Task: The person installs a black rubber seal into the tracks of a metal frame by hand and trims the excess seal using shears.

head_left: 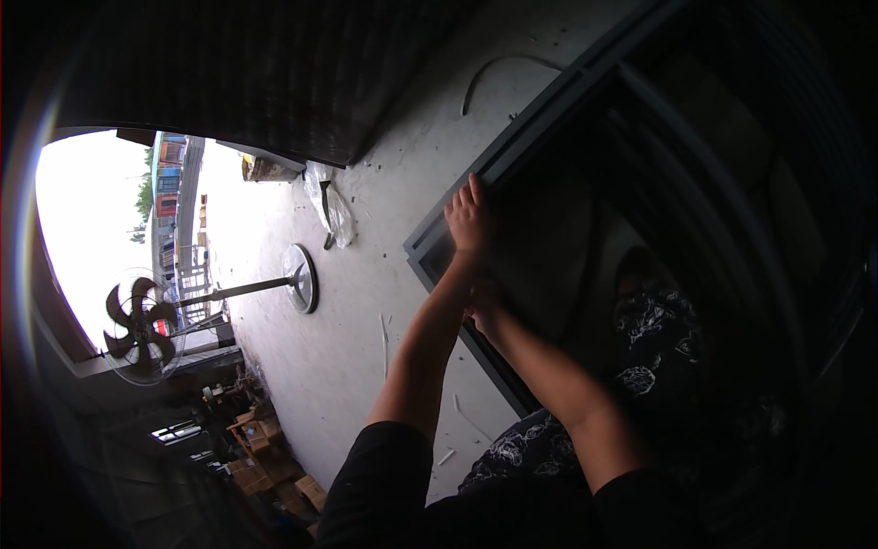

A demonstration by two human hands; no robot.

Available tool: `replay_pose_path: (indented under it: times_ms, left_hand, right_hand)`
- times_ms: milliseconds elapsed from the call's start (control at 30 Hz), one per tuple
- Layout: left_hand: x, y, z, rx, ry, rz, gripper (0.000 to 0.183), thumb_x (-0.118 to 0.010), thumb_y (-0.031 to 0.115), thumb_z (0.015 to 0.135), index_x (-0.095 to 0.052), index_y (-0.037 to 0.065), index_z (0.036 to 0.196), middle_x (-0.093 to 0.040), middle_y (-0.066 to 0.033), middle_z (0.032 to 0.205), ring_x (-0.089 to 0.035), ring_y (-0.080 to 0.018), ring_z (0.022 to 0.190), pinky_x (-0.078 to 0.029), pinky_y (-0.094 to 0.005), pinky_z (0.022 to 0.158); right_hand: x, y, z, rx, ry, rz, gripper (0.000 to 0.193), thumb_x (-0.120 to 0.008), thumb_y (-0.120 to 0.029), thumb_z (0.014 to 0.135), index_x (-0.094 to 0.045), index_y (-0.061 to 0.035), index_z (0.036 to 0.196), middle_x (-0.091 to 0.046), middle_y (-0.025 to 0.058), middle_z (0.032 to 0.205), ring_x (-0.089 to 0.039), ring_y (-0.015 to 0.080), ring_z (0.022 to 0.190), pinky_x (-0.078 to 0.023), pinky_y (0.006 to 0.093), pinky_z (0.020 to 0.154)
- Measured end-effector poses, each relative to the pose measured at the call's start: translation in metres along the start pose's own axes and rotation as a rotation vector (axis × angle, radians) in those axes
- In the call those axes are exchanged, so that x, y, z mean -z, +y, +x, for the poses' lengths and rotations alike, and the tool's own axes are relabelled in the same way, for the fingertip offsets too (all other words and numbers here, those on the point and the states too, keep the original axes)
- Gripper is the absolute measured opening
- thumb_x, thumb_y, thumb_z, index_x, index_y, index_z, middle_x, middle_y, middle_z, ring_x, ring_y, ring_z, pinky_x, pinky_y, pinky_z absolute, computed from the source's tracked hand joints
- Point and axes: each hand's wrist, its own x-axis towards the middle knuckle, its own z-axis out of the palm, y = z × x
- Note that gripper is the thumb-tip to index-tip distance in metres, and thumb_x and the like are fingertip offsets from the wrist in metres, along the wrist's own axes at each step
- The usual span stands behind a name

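A large dark grey window frame [517,151] stretches across the right side, with a dark, glass-like area inside it showing what looks like a reflection of patterned clothing. My left hand [467,220] is closed over the frame's bar near its left corner, fingers lying across the edge. Just below, my right hand [487,304] is beside the frame's lower-left side. Shadow and blur hide most of its fingers, so its grip cannot be made out.
A pedestal fan [142,331] stands at the left on the pale floor [357,302]. Beyond it are a crumpled plastic bag [338,215] and a bucket [267,169]. Cardboard boxes [251,476] pile up at lower left. Thin offcut strips [384,343] and a curved strip [485,73] litter the floor.
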Motion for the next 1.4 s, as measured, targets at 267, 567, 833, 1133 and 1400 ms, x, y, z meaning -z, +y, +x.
replay_pose_path:
  times_ms: [267,567,833,1133,1400]
  left_hand:
    - [0.009,0.004,-0.001,0.048,-0.014,-0.021,0.058,-0.053,0.023,0.092,-0.038,0.002,0.143,-0.057,-0.0152,0.121,-0.056,-0.03,0.106,-0.041,-0.0407,0.091]
    - [0.01,0.011,0.011,0.295,-0.092,-0.198,0.033,-0.054,0.023,0.088,-0.052,0.007,0.117,-0.06,-0.0104,0.109,-0.057,-0.0275,0.107,-0.039,-0.041,0.09]
    - [0.003,-0.003,0.025,0.339,-0.258,-0.266,0.025,-0.053,0.02,0.087,-0.053,0.009,0.11,-0.063,-0.01,0.107,-0.059,-0.0279,0.106,-0.041,-0.0423,0.087]
    - [-0.002,-0.005,0.018,0.281,-0.191,-0.274,0.027,-0.055,0.021,0.087,-0.053,0.008,0.111,-0.062,-0.0115,0.109,-0.059,-0.0298,0.107,-0.041,-0.0447,0.089]
    - [0.0,0.0,0.017,0.258,-0.186,-0.197,0.034,-0.055,0.025,0.087,-0.053,0.007,0.116,-0.061,-0.0106,0.108,-0.058,-0.0286,0.107,-0.041,-0.0443,0.087]
  right_hand:
    - [0.008,-0.035,-0.02,-0.238,0.443,0.295,0.007,-0.057,-0.019,0.09,-0.056,-0.0154,0.084,-0.048,0.0003,0.054,-0.04,0.0122,0.036,-0.025,0.0264,0.03]
    - [0.061,-0.14,-0.125,0.189,0.289,0.315,0.012,-0.066,-0.014,0.087,-0.054,-0.0127,0.09,-0.06,0.0011,0.077,-0.052,0.0097,0.062,-0.042,0.023,0.05]
    - [0.069,-0.185,-0.212,0.452,0.273,0.217,0.011,-0.065,-0.014,0.088,-0.057,-0.0103,0.095,-0.059,0.0019,0.08,-0.052,0.009,0.061,-0.043,0.0224,0.05]
    - [0.071,-0.179,-0.194,0.357,0.219,0.211,0.008,-0.064,-0.013,0.09,-0.057,-0.0105,0.093,-0.059,0.0023,0.079,-0.052,0.0096,0.061,-0.042,0.0223,0.051]
    - [0.068,-0.186,-0.178,0.356,0.175,0.225,0.01,-0.065,-0.013,0.089,-0.057,-0.0118,0.095,-0.059,0.0017,0.079,-0.052,0.0099,0.062,-0.042,0.0223,0.05]
